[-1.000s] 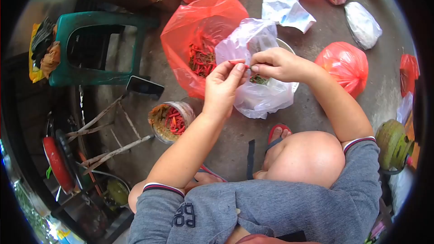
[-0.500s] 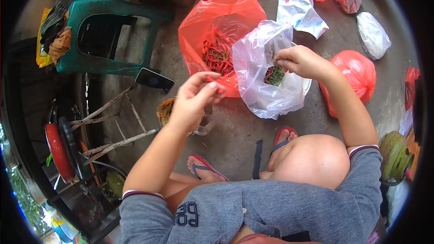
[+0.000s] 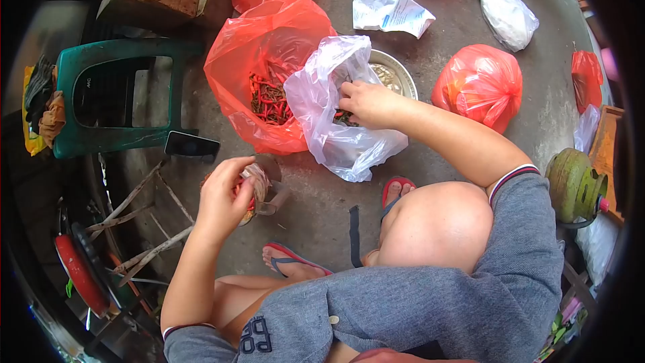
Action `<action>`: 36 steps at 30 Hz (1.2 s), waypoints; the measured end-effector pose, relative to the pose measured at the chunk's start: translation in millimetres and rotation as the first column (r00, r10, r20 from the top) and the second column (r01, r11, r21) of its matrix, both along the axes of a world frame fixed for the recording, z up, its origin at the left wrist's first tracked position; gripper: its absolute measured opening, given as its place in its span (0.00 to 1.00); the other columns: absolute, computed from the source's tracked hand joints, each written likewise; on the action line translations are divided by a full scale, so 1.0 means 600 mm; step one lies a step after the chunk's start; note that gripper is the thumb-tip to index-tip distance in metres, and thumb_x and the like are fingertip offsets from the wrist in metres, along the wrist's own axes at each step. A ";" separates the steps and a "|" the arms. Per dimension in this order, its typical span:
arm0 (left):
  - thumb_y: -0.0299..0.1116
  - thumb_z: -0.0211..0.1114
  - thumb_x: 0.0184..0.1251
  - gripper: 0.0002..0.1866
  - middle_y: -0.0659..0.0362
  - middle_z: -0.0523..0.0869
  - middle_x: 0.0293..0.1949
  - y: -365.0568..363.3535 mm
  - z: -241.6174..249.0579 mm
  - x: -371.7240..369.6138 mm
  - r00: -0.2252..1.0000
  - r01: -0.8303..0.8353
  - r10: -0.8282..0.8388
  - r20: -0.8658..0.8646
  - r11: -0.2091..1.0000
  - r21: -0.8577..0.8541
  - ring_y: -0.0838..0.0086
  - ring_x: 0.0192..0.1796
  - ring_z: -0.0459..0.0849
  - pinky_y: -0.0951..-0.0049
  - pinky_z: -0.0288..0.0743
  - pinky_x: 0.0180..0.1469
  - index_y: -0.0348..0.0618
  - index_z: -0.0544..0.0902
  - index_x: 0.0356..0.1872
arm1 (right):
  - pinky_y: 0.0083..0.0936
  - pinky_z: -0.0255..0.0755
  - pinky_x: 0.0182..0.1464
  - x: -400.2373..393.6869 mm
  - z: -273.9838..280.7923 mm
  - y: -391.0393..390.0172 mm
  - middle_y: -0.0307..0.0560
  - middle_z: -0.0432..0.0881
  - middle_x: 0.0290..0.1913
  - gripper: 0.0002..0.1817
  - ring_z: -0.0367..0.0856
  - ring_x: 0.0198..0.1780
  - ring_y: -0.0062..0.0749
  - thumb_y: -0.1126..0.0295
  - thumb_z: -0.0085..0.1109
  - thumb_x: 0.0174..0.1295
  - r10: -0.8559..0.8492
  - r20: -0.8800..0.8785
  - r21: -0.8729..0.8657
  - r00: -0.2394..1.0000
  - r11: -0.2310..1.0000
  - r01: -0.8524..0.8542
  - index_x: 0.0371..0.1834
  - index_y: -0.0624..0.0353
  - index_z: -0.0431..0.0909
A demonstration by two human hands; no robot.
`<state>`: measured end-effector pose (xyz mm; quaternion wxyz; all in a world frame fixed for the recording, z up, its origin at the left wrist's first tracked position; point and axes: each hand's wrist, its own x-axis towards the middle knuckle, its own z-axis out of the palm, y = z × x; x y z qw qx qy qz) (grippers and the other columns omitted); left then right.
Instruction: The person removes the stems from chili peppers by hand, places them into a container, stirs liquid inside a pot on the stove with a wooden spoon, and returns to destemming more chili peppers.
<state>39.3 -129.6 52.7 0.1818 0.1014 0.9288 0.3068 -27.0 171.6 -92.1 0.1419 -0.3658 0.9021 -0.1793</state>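
Observation:
My left hand [image 3: 224,196] hovers over a small round container [image 3: 263,187] of red chilies on the floor, fingers pinched with a bit of red chili showing between them. My right hand [image 3: 366,103] reaches into a clear plastic bag [image 3: 336,141] that holds dark green stems; its fingertips are hidden by the bag's folds. Beside that bag, an open red plastic bag [image 3: 265,47] holds a pile of red chilies [image 3: 269,97]. A metal bowl [image 3: 396,74] sits behind the clear bag.
A green plastic stool [image 3: 114,94] lies at the left with a phone [image 3: 193,145] by it. Tied red bags [image 3: 480,84] and white bags [image 3: 507,13] lie on the concrete. A green gas canister [image 3: 574,185] stands at right; my knee [image 3: 437,225] and sandals are below.
My left hand went from the right hand down and left to the chili container. My right hand dropped into the clear bag. The view shifted.

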 end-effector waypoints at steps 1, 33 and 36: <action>0.23 0.62 0.53 0.15 0.50 0.81 0.43 0.040 0.008 -0.011 0.987 0.115 -0.104 -0.119 0.990 0.085 0.57 0.45 0.80 0.66 0.74 0.47 0.38 0.78 0.44 | 0.36 0.73 0.46 0.003 0.004 -0.006 0.46 0.72 0.43 0.14 0.74 0.45 0.43 0.67 0.63 0.49 -0.001 -0.002 0.001 1.000 1.000 0.001 0.40 0.57 0.77; 0.35 0.56 0.68 0.10 0.60 0.85 0.33 0.179 -0.108 -0.113 0.739 -0.424 -0.028 0.673 0.758 0.497 0.80 0.34 0.80 0.82 0.72 0.37 0.39 0.80 0.40 | 0.24 0.72 0.38 -0.059 0.128 0.054 0.45 0.81 0.28 0.11 0.78 0.31 0.25 0.64 0.52 0.63 0.219 0.723 -0.473 0.656 0.848 0.238 0.40 0.62 0.77; 0.33 0.55 0.68 0.10 0.57 0.85 0.37 0.168 -0.100 -0.110 0.666 -0.544 -0.028 0.745 0.666 0.511 0.78 0.36 0.82 0.80 0.74 0.39 0.38 0.79 0.42 | 0.29 0.74 0.41 -0.077 0.105 0.053 0.49 0.82 0.34 0.10 0.81 0.35 0.37 0.69 0.53 0.58 0.002 0.459 -0.362 0.889 0.914 0.184 0.41 0.59 0.78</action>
